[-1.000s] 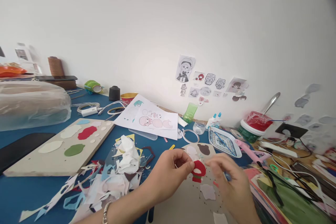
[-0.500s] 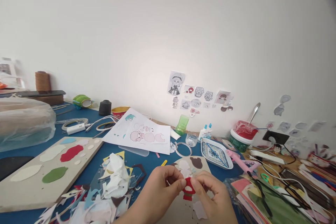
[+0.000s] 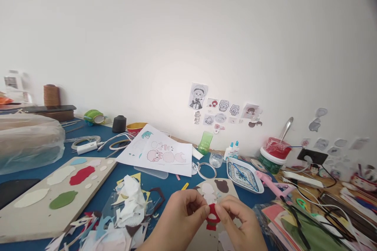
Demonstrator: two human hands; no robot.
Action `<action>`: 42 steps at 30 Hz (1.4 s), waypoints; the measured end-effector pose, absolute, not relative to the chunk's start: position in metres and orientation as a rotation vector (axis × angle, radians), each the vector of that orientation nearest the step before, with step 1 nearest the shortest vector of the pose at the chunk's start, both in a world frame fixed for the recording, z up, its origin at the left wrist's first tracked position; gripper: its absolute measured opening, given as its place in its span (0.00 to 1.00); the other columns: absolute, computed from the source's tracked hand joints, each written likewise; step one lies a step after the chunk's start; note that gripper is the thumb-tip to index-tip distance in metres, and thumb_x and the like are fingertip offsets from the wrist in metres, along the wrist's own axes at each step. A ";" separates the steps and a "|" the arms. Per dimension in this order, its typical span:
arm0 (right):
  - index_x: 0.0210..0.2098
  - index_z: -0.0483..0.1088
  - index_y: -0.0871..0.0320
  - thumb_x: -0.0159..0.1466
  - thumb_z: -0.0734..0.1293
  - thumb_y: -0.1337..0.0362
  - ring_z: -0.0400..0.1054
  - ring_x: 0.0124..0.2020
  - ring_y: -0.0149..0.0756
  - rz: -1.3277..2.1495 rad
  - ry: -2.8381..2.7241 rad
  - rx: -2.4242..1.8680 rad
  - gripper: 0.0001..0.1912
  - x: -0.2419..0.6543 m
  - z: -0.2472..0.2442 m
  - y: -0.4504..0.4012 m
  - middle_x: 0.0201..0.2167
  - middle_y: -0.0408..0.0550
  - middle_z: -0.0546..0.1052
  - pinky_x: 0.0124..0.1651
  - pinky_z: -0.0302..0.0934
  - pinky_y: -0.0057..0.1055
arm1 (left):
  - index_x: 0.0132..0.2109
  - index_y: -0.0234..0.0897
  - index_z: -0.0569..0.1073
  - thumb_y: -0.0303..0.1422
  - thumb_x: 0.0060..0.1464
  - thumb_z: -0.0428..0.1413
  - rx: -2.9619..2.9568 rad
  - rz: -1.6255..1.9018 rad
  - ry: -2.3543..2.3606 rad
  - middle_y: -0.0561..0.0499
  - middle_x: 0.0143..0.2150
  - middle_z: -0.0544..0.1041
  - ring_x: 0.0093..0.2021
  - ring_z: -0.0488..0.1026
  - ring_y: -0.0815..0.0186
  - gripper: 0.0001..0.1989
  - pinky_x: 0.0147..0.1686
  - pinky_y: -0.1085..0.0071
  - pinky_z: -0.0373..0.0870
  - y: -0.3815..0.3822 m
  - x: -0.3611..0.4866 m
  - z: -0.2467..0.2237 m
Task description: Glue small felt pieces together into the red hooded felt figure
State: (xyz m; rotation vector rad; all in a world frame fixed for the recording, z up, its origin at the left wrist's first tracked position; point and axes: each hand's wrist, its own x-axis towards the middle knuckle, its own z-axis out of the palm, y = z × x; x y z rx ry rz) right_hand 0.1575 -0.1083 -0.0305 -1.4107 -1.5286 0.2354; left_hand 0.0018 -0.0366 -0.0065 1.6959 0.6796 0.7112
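Compared with a second ago, our left hand (image 3: 179,219) and right hand (image 3: 241,221) have closed in together, both pinching a red cut-out (image 3: 212,219) between their fingertips. Their fingers now hide most of it, so its full shape is hard to make out; it looks like felt, though we can't be sure. It sits over a beige board (image 3: 228,200) on the blue worktop (image 3: 173,183), and we can't tell whether it touches. On that board we count one dark brown cut-out (image 3: 221,185) and one pale pink cut-out (image 3: 208,193). The board's lower edge runs out of view, and our hands cover part of it.
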 end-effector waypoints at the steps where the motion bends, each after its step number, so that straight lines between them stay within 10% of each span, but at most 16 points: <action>1: 0.21 0.68 0.58 0.66 0.60 0.53 0.64 0.25 0.33 0.244 -1.537 -1.407 0.21 0.158 -0.031 -0.109 0.22 0.45 0.69 0.28 0.56 0.26 | 0.28 0.34 0.72 0.35 0.49 0.54 1.694 0.715 0.690 0.50 0.26 0.74 0.27 0.67 0.67 0.09 0.27 0.72 0.60 -0.037 0.001 -0.005; 42: 0.21 0.67 0.56 0.64 0.62 0.53 0.60 0.25 0.33 0.228 -1.426 -1.302 0.19 0.153 -0.033 -0.110 0.22 0.43 0.67 0.27 0.53 0.27 | 0.27 0.31 0.74 0.38 0.47 0.58 1.602 0.708 0.609 0.48 0.27 0.76 0.29 0.69 0.65 0.12 0.29 0.72 0.62 -0.037 0.001 -0.004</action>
